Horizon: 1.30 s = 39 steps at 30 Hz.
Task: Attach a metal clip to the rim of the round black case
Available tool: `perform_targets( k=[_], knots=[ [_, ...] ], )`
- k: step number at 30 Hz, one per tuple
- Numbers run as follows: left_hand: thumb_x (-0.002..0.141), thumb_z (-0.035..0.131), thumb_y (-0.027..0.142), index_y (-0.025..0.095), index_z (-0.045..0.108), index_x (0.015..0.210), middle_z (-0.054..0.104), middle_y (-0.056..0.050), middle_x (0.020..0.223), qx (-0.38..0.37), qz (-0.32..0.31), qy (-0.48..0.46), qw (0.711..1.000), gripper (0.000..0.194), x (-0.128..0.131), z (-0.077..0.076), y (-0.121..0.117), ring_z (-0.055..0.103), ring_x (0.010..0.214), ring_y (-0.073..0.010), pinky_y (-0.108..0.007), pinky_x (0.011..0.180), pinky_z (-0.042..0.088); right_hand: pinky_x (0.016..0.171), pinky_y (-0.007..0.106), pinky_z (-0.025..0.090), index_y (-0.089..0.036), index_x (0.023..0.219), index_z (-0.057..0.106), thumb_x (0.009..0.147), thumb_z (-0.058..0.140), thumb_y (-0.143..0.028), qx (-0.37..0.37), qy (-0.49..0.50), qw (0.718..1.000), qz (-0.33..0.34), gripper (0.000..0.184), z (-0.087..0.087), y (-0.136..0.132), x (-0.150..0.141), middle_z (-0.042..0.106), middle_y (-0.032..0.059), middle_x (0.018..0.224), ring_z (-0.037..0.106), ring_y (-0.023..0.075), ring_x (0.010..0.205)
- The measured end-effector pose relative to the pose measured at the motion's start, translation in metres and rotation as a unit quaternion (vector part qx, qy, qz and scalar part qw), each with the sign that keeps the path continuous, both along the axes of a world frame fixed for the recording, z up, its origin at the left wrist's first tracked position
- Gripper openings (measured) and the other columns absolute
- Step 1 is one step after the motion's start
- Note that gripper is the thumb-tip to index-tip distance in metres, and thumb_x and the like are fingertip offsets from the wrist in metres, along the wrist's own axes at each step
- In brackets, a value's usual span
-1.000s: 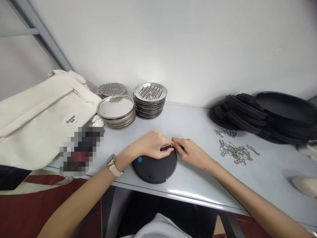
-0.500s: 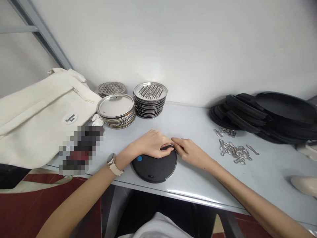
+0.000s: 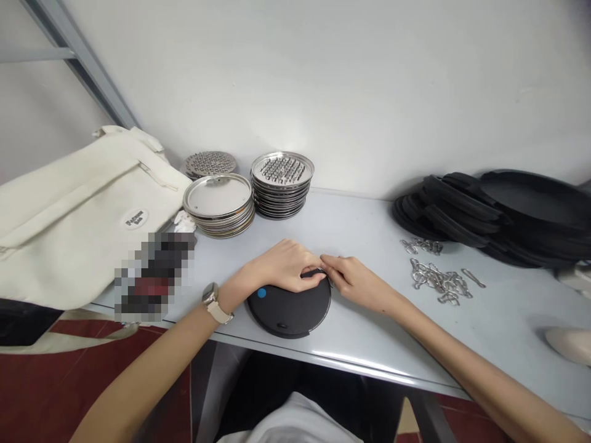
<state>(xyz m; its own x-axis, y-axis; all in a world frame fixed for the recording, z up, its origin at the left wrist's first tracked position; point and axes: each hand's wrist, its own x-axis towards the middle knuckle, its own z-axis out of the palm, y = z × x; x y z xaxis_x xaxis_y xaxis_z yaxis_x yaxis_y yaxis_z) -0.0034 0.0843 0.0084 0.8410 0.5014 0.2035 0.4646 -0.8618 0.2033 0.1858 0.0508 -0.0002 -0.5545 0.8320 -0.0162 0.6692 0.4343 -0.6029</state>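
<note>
A round black disc point(image 3: 290, 311) with a blue dot lies on the table near its front edge. My left hand point(image 3: 292, 266) is closed over the far part of the disc, its thumb and fingers pinched at the upper right rim. At that same spot my right hand point(image 3: 347, 278) is closed in a pinch, its fingertips meeting those of the left. A glint of metal shows by the fingertips, but what the right hand holds is mostly hidden and too small to name.
Behind the hands stand stacks of metal discs point(image 3: 219, 200) and grater discs point(image 3: 282, 175). Wire clips point(image 3: 438, 280) lie to the right, before a pile of black round pieces point(image 3: 530, 209). A cream bag point(image 3: 87, 227) and a blurred-out item point(image 3: 154, 277) are on the left.
The whole view has shifted very slightly. Both hands keep their pinch at the disc's rim, with no clear movement.
</note>
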Motion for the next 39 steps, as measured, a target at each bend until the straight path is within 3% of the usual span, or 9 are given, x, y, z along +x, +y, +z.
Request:
perform_targets(
  k=[16, 21, 28, 39],
  knots=[
    [0.082, 0.051, 0.033, 0.017, 0.047, 0.056, 0.054, 0.002, 0.050, -0.024, 0.003, -0.014, 1.000, 0.031, -0.002, 0.001, 0.000, 0.044, 0.047, -0.0104, -0.026, 0.051, 0.019, 0.057, 0.025, 0.030, -0.020, 0.069, 0.041, 0.095, 0.031, -0.025, 0.012, 0.000, 1.000, -0.027, 0.028, -0.001, -0.003, -0.001, 0.046, -0.0031, 0.059, 0.043, 0.0117, 0.054],
    [0.082, 0.052, 0.031, 0.017, 0.046, 0.056, 0.053, 0.002, 0.051, -0.028, 0.004, -0.011, 1.000, 0.031, -0.001, 0.004, -0.001, 0.044, 0.047, -0.0106, -0.027, 0.051, 0.021, 0.051, 0.023, 0.028, -0.020, 0.071, 0.039, 0.093, 0.036, -0.027, -0.024, 0.056, 0.998, -0.032, 0.023, -0.004, -0.003, 0.003, 0.039, -0.0058, 0.058, 0.037, 0.0099, 0.051],
    [0.084, 0.051, 0.034, 0.017, 0.046, 0.055, 0.053, 0.002, 0.051, -0.029, 0.007, -0.006, 1.000, 0.034, -0.001, 0.004, -0.001, 0.043, 0.047, -0.0105, -0.027, 0.051, 0.019, 0.051, 0.021, 0.029, -0.020, 0.079, 0.043, 0.090, 0.041, -0.023, -0.073, 0.112, 0.991, -0.016, 0.011, -0.004, 0.001, 0.008, 0.040, -0.0069, 0.059, 0.036, 0.0089, 0.054],
    [0.082, 0.053, 0.033, 0.017, 0.045, 0.059, 0.054, 0.002, 0.053, -0.024, -0.001, 0.006, 1.000, 0.030, -0.004, 0.005, -0.002, 0.044, 0.049, -0.0106, -0.027, 0.051, 0.021, 0.053, 0.022, 0.030, -0.020, 0.079, 0.045, 0.095, 0.037, -0.035, -0.075, 0.097, 0.992, 0.002, 0.024, 0.001, 0.002, 0.013, 0.041, -0.0055, 0.062, 0.036, 0.0091, 0.055]
  ],
)
